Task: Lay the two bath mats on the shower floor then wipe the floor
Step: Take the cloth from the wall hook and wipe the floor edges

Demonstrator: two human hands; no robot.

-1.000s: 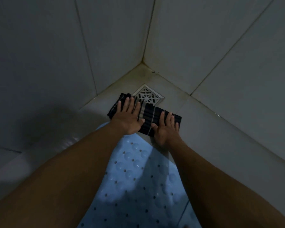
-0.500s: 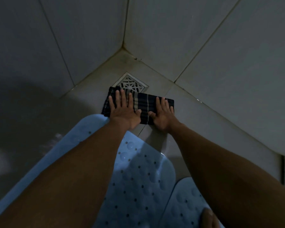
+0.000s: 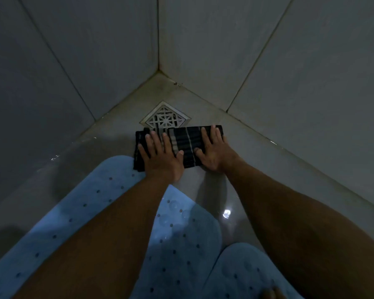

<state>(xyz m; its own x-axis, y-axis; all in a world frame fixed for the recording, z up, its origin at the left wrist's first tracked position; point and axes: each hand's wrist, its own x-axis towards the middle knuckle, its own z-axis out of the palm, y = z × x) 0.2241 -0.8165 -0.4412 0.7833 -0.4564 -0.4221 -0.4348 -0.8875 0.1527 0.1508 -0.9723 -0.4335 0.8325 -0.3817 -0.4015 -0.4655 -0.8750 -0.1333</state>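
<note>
A folded dark cloth with pale stripes (image 3: 187, 142) lies on the wet tiled shower floor (image 3: 205, 186), just in front of the drain. My left hand (image 3: 161, 155) presses flat on its left half, fingers spread. My right hand (image 3: 214, 151) presses flat on its right end. A pale blue bath mat (image 3: 91, 203) with small holes lies under my left forearm, its far corner touching the cloth. A second blue bath mat (image 3: 240, 270) lies at the bottom right, beside the first.
A square metal drain grate (image 3: 165, 117) sits in the floor corner, partly overlapped by the cloth's far edge. Tiled walls (image 3: 73, 61) meet at the corner behind it and close in left and right. A toe shows at the bottom edge (image 3: 268, 294).
The view has shifted, so the corner sits more central. The cloth with both hands on it has turned square to me and lies just below the drain.
</note>
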